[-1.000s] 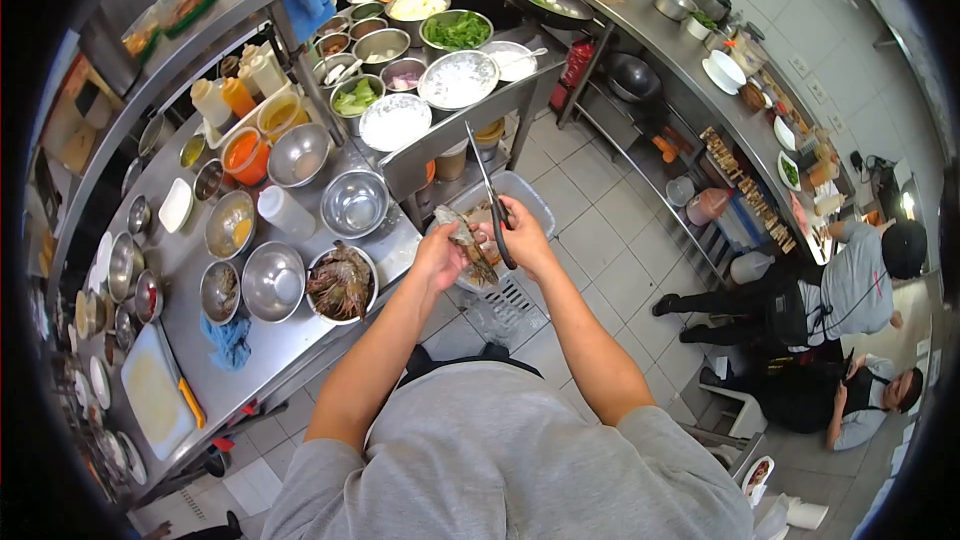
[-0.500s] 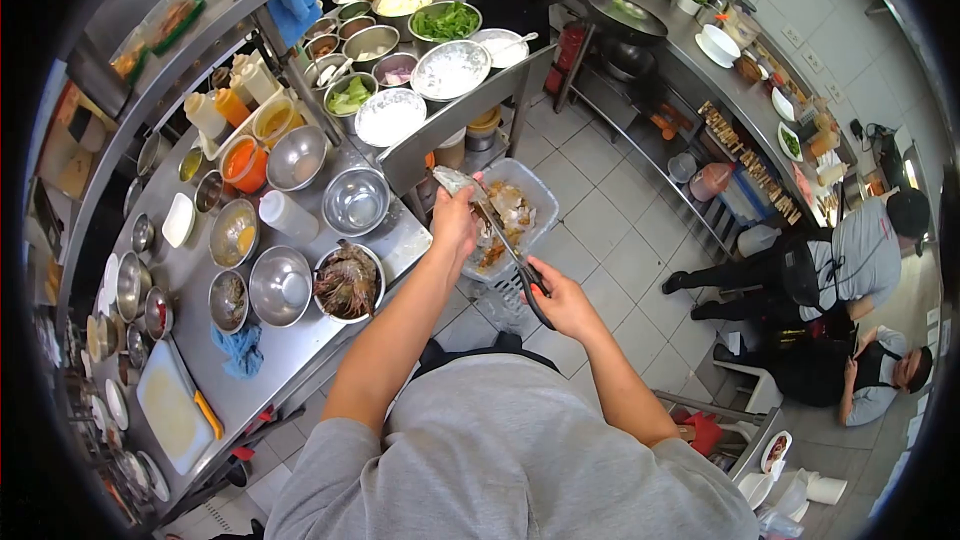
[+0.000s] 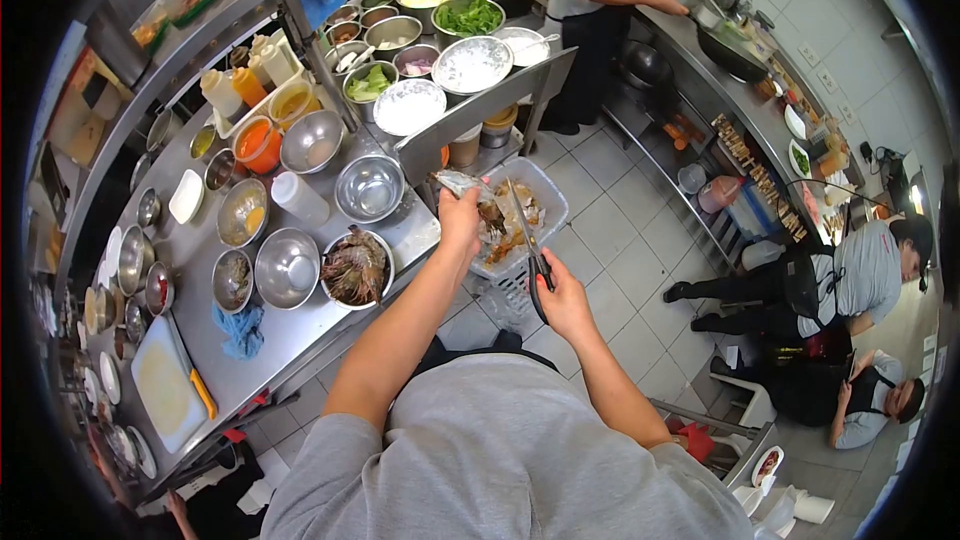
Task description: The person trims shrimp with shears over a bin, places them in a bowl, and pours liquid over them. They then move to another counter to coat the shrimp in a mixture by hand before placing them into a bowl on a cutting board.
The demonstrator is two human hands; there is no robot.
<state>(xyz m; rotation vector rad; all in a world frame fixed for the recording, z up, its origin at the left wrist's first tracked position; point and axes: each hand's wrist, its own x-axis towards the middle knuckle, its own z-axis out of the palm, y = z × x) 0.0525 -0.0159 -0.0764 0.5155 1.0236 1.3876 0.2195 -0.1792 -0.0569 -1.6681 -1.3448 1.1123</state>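
Observation:
My left hand (image 3: 460, 220) is closed around a large greyish prawn (image 3: 459, 181), whose pale end sticks out above my fingers. In my right hand (image 3: 565, 298) is a pair of scissors (image 3: 540, 268) with black handles. Their blades point up and away from me, a little right of the prawn. Below both hands, a pale plastic basket (image 3: 556, 208) holds shells and scraps. At the table edge, left of my left forearm, a bowl (image 3: 391, 262) is filled with whole dark prawns (image 3: 355, 268).
A steel table (image 3: 293, 340) on the left carries metal bowls, a squeeze bottle (image 3: 300, 197), a blue cloth (image 3: 238, 330) and a cutting board (image 3: 168, 380) with a yellow-handled knife (image 3: 203, 393). A co-worker (image 3: 600, 20) handles a wok (image 3: 733, 55) ahead; two people are at right.
The scissors have come away from the prawn, and their blades now stand apart to its right. Ahead, the co-worker and the wok have shifted right. My view has shifted slightly.

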